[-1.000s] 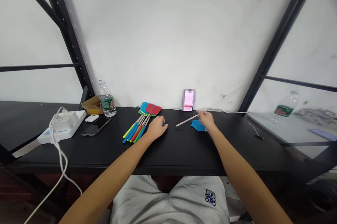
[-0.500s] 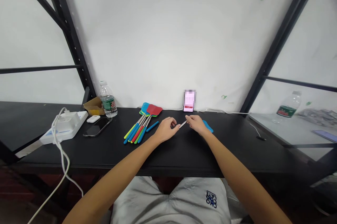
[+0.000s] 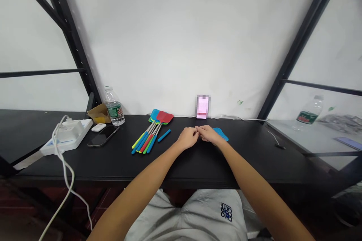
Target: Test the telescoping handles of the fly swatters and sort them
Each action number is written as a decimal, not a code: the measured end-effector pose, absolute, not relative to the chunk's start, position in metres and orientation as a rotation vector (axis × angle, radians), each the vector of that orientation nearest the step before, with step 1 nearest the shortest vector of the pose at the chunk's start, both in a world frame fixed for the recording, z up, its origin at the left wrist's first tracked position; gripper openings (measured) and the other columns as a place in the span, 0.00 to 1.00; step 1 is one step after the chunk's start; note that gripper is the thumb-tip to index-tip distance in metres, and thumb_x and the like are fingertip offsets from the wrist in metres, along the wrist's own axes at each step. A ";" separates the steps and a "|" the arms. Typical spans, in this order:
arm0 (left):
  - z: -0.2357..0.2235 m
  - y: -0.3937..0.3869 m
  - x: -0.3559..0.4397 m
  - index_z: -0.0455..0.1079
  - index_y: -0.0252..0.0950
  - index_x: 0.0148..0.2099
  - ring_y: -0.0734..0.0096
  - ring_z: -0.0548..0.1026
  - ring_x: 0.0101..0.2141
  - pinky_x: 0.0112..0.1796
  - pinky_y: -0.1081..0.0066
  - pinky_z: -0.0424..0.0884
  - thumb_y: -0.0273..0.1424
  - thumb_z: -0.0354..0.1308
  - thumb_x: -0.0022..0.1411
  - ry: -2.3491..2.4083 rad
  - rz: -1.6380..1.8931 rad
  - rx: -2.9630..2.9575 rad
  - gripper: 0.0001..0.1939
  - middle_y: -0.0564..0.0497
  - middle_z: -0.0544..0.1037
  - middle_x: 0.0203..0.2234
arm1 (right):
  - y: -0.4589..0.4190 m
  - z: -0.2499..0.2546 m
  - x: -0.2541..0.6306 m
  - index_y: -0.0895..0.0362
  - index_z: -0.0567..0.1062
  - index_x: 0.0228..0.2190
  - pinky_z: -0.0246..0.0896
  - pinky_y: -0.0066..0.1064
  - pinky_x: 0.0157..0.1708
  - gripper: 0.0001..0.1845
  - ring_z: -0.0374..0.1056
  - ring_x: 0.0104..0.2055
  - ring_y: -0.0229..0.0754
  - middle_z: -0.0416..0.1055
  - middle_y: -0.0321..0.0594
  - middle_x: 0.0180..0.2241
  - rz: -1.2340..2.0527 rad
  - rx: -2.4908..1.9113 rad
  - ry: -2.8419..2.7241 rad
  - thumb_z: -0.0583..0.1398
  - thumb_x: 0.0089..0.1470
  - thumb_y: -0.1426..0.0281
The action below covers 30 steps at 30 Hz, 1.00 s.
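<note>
My left hand [image 3: 188, 138] and my right hand [image 3: 207, 134] meet at the middle of the black table [image 3: 118, 161], fingers curled and fingertips touching. Both pinch a thin metal rod that is almost hidden between them. A blue swatter head [image 3: 221, 134] shows just behind my right hand, seemingly at the rod's end. A loose blue handle [image 3: 164, 135] lies left of my left hand. Further left is a bundle of finished fly swatters [image 3: 151, 132] with coloured handles and red and blue heads.
At the left stand a water bottle [image 3: 114, 106], a small cardboard box [image 3: 98, 113], a white earbud case [image 3: 98, 127], a black phone [image 3: 102, 135] and a white power strip [image 3: 68, 135] with cables. A pink object [image 3: 203, 106] leans on the wall.
My right hand brought the rod and blue swatter head in toward the middle. My left hand left the blue handle on the table and moved right to meet it; the rod is now pushed short.
</note>
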<state>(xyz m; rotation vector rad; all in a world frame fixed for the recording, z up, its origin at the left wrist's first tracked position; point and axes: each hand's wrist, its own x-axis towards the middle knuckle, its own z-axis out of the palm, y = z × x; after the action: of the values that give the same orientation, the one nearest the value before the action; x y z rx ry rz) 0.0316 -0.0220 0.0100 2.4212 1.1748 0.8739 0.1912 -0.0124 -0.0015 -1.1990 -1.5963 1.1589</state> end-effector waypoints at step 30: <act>0.013 -0.020 0.031 0.65 0.35 0.26 0.77 0.63 0.18 0.22 0.75 0.58 0.36 0.47 0.64 1.033 0.856 2.191 0.16 0.56 0.68 0.16 | -0.007 -0.001 0.197 0.55 0.57 0.19 0.29 0.22 0.15 0.24 0.36 0.15 0.26 0.44 0.24 0.15 1.386 -0.978 -1.516 0.62 0.50 0.54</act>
<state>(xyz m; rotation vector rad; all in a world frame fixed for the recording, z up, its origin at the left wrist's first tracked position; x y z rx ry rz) 0.0311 -0.0204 0.0131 2.1913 1.0328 0.8561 0.1970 -0.0073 -0.0013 -0.9776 -1.5158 1.3856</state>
